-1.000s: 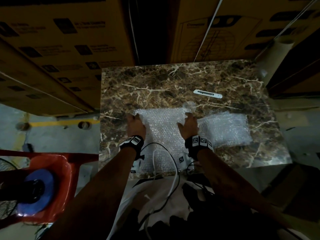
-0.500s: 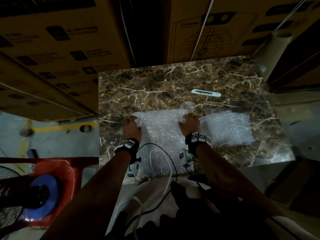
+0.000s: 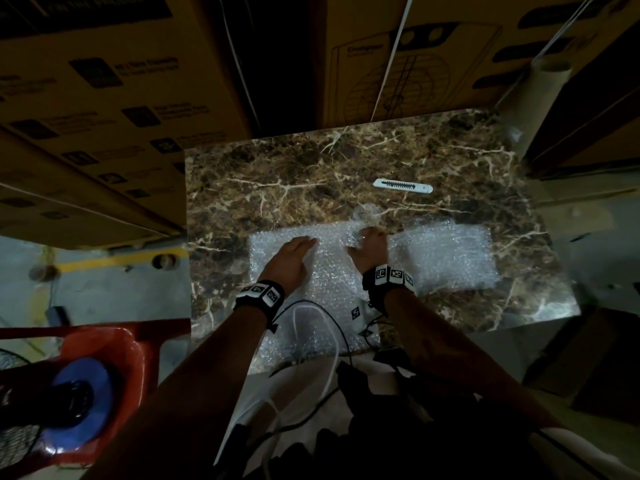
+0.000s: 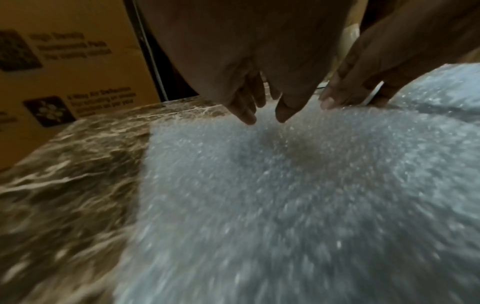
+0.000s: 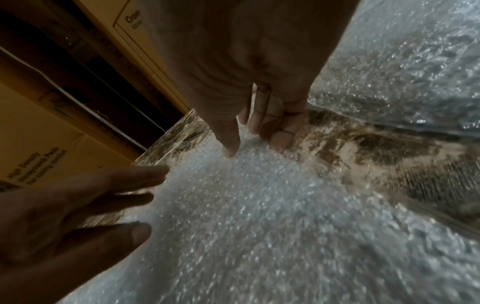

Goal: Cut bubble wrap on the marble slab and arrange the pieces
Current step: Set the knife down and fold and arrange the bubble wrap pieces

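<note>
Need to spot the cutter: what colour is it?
White, with a dark toothed slider; the cutter shows best in the head view.

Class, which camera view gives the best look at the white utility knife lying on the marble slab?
The head view. There the utility knife lies whole on the marble slab, beyond the bubble wrap and apart from both hands. Neither wrist view shows it: they show only fingers, wrap, marble and cartons.

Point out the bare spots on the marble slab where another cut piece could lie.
Bare marble slab: the far strip behind the cutter, and the left margin beside the big sheet. The near middle is crowded: both hands, then the cut piece to the right.
</note>
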`<state>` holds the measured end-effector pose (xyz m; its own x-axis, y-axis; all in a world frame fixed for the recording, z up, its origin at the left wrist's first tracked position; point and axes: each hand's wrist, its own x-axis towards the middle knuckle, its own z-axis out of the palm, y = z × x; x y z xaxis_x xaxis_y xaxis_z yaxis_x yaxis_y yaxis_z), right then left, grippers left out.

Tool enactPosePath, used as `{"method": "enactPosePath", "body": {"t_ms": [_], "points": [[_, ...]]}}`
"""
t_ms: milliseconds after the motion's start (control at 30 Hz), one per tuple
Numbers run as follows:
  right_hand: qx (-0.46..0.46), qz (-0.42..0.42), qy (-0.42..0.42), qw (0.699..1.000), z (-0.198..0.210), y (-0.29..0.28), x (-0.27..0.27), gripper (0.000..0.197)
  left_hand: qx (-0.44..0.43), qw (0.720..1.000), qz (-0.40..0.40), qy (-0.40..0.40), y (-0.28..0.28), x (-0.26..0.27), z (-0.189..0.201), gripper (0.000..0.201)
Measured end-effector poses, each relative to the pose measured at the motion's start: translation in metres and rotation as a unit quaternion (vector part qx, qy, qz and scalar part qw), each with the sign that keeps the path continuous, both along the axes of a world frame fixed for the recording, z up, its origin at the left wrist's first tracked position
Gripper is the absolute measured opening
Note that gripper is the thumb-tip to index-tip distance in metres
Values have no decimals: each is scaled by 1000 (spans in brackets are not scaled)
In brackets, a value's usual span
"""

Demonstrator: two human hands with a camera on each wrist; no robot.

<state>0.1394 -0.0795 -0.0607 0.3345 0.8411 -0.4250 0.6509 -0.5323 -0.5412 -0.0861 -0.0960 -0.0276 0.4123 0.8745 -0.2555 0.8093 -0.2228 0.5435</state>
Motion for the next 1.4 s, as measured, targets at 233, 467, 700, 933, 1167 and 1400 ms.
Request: {"method": "enactPosePath", "body": {"t_ms": [233,467,700,933,1167,1400], "points": [[16,-79,56,995,1,-6,-1,69,5,995,-99,-8,22,35,-5,60],[65,-113,88,988,7,-8,-4,75,-30,998,-31,36,29,60,-10,63],[121,-105,102,982,11,-12,-9,35,-47,998,39,0,35,70,-14,63],[137,-70,109,982,15,-11,-5,15,-36,986,88,-136,49,76,-2,34],[133,-64,227,963,16,-18,2,28,-62,948,223,-217,41,84,8,26],[100,-89,344,930,29,-20,-1,20,-121,938,246,-213,47,79,13,42]]}}
